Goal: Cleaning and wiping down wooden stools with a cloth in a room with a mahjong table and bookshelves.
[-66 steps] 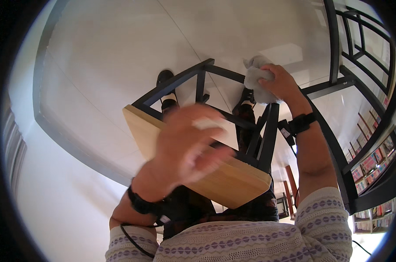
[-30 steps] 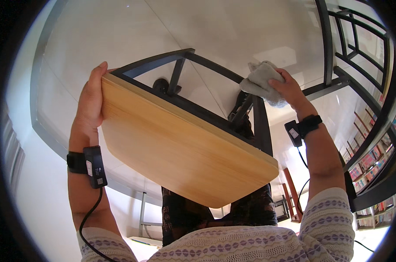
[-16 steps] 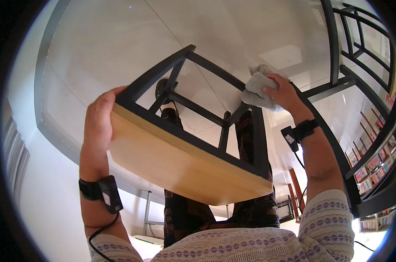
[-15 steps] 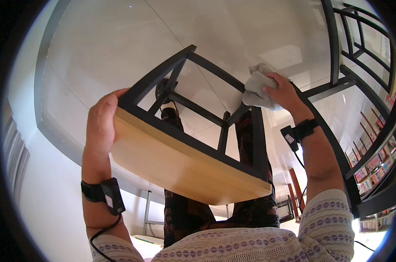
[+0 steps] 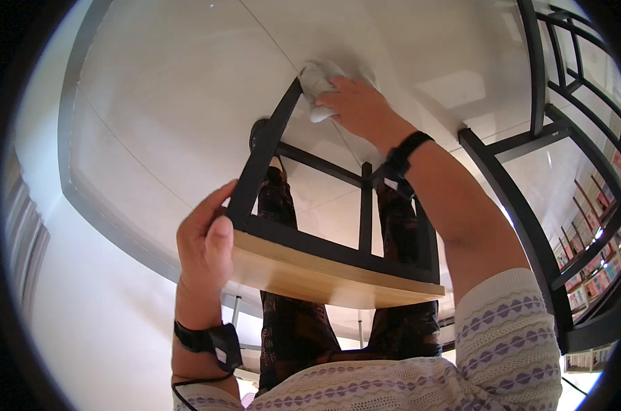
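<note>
Grey cloth, bunched in right hand, has just crossed to stool's left leg tip | left hand clasps seat corner | work now on that side

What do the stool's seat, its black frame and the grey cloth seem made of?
Seat: wood or wood-effect board, smooth, from its tan colour and soft sheen.
Black frame: painted metal or wood; the even dark coat hides which.
Grey cloth: soft, matt fabric, perhaps towelling, as it bunches under the right hand.
</note>
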`<action>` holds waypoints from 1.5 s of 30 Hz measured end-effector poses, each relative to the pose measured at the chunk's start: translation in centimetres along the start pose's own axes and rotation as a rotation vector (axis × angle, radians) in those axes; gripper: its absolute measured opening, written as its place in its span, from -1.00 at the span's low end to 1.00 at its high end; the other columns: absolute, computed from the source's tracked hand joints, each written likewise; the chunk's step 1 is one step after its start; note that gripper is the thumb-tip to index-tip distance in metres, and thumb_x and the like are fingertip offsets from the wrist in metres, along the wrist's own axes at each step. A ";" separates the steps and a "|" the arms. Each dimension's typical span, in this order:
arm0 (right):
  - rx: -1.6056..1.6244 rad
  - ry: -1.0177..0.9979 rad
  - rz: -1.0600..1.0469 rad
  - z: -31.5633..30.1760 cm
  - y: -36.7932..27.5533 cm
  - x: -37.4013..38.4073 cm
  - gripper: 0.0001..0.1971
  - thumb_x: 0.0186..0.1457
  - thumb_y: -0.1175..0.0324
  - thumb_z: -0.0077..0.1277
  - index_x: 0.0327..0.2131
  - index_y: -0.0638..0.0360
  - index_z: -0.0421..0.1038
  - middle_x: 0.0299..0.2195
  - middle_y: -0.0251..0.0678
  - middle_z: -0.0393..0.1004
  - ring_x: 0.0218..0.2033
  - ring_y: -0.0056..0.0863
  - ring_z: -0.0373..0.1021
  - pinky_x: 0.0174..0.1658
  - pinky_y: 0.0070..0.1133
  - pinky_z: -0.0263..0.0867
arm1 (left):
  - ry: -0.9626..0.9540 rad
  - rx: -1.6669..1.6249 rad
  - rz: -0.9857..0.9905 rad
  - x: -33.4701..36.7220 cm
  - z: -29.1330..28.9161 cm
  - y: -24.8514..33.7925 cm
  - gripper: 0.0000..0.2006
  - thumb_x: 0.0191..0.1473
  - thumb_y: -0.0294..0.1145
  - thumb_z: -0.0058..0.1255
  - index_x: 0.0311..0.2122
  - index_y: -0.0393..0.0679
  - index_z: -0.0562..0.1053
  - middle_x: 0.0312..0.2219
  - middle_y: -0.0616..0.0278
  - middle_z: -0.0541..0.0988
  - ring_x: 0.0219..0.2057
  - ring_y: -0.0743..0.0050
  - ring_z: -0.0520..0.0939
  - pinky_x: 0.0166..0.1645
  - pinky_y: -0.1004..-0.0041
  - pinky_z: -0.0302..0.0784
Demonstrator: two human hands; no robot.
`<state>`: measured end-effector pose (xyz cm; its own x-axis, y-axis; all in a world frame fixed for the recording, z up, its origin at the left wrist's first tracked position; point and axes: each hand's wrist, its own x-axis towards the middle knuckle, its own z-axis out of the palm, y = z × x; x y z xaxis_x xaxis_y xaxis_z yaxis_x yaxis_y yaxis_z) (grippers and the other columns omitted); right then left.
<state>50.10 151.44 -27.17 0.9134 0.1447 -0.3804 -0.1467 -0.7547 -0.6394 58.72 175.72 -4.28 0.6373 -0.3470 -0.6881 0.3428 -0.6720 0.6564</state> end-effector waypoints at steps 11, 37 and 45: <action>-0.146 -0.210 0.236 3.5 1.1 -7.4 -0.69 -0.05 0.39 0.08 -0.18 -0.26 0.47 -0.12 -0.23 0.31 -0.15 -0.19 0.39 -0.14 -0.36 0.42 | -0.032 -0.047 -0.034 -2.4 3.1 -1.0 -0.26 0.03 0.25 -0.01 -0.03 -0.38 0.41 -0.50 0.30 0.52 -0.48 0.69 0.45 -0.36 0.67 0.35; -0.171 -0.396 0.218 3.9 3.1 -11.6 -0.69 0.03 0.41 -0.06 -0.13 -0.14 0.48 -0.13 -0.17 0.30 -0.10 -0.20 0.37 -0.08 -0.36 0.39 | -0.059 -0.026 0.042 -1.9 3.2 -1.4 -0.28 0.09 0.22 -0.08 -0.01 -0.39 0.40 -0.46 0.28 0.54 -0.46 0.67 0.48 -0.34 0.66 0.37; -0.258 -0.366 0.264 3.7 1.7 -9.0 -0.76 0.05 0.36 -0.07 -0.22 -0.16 0.52 -0.17 -0.19 0.31 -0.14 -0.19 0.39 -0.14 -0.38 0.41 | -0.003 0.030 0.111 -1.3 3.6 -1.1 -0.30 0.10 0.23 -0.10 -0.03 -0.34 0.43 -0.47 0.29 0.53 -0.48 0.69 0.47 -0.36 0.66 0.36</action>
<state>40.19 151.17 -27.32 0.6585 0.1072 -0.7449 -0.2142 -0.9221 -0.3221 55.02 174.54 -5.21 0.6682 -0.4226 -0.6123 0.2489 -0.6486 0.7193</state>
